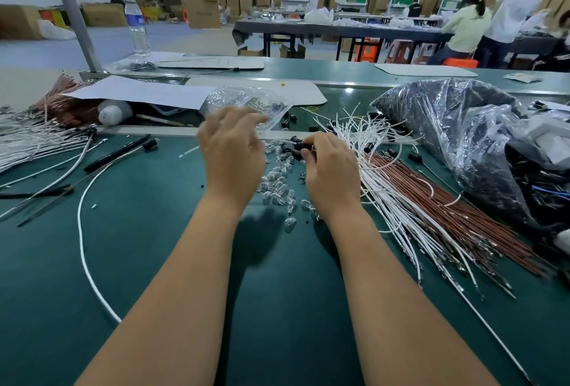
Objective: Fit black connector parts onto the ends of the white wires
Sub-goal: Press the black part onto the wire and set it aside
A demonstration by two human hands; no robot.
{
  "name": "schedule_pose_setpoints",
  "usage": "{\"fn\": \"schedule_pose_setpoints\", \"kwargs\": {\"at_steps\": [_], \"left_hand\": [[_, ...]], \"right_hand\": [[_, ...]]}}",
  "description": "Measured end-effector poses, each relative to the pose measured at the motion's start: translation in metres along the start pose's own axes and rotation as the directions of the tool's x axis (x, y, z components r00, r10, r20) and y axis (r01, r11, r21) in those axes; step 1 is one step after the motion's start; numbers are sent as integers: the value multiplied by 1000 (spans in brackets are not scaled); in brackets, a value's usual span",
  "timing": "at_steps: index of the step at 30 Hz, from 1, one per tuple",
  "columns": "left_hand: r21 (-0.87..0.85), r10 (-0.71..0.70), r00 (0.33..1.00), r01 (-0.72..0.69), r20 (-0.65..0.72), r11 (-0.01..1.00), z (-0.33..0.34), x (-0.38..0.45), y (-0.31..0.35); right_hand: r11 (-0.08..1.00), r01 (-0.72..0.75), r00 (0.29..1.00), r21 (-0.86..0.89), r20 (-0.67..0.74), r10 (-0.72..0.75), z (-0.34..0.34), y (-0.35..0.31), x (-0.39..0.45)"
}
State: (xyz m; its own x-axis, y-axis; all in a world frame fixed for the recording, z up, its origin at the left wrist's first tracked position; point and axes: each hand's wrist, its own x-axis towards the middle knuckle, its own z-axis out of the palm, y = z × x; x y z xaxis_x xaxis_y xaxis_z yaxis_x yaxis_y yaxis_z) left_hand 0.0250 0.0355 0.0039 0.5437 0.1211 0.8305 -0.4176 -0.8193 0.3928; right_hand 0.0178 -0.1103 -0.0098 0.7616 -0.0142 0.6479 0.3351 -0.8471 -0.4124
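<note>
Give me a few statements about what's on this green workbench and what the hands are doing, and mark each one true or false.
1. The right hand pinches a small black connector part. True.
2. The left hand grips a pair of scissors. False: it is blurred above the table with its fingers spread, and nothing shows in it.
3. The white wires lie to the right of the hands, beside a bundle of brown wires. True.
4. The water bottle lies on its side by the right hand. False: it stands upright at the far left of the bench.
5. Small clear bulbs are scattered between the two hands. True.
</note>
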Motion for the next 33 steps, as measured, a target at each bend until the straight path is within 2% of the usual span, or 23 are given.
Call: {"fn": "schedule_pose_setpoints", "kwargs": {"at_steps": [2, 5, 7, 10, 14, 18, 24, 26, 29, 31, 33], "left_hand": [[-40, 142, 984, -139, 106, 990, 5, -3, 12], [-71, 194, 966, -184, 173, 980, 9, -4, 15], [-27, 125, 981, -122, 150, 992, 7, -1, 6], [100, -59, 995, 51, 76, 994, 1, 2, -14], [230, -283, 959, 269, 29, 935, -2, -1, -26], [255, -388, 921, 368, 32, 894, -1, -2, -31], [250, -454, 891, 438, 6, 864, -4, -2, -38], [243, -382, 923, 363, 35, 900, -3, -3, -35], [104, -82, 988, 69, 134, 992, 2, -3, -17], [-42, 109, 969, -102, 221, 994, 8, -4, -3], [-179, 152, 948, -105, 279, 978, 10, -6, 5]], "right_hand": [[998, 41, 999, 47, -15, -41, -1, -3, -1], [995, 85, 996, 47, -16, -84, -2, -7, -1], [997, 60, 998, -41, -34, -62, -2, -6, -1], [995, -12, 998, -99, -62, 5, -3, 0, 0], [995, -9, 999, -97, -48, 4, 0, -2, 0], [990, 3, 998, -141, -66, -13, 1, -3, -1], [985, 0, 997, -171, -75, -13, -2, -1, 0], [992, -5, 999, -123, -50, -1, -3, -1, 0], [999, 22, 1000, -38, 15, -21, -3, -6, -1], [999, 40, 997, 18, 61, -41, -2, -11, -2], [999, 32, 994, 44, 101, -37, -2, -13, -2]]}}
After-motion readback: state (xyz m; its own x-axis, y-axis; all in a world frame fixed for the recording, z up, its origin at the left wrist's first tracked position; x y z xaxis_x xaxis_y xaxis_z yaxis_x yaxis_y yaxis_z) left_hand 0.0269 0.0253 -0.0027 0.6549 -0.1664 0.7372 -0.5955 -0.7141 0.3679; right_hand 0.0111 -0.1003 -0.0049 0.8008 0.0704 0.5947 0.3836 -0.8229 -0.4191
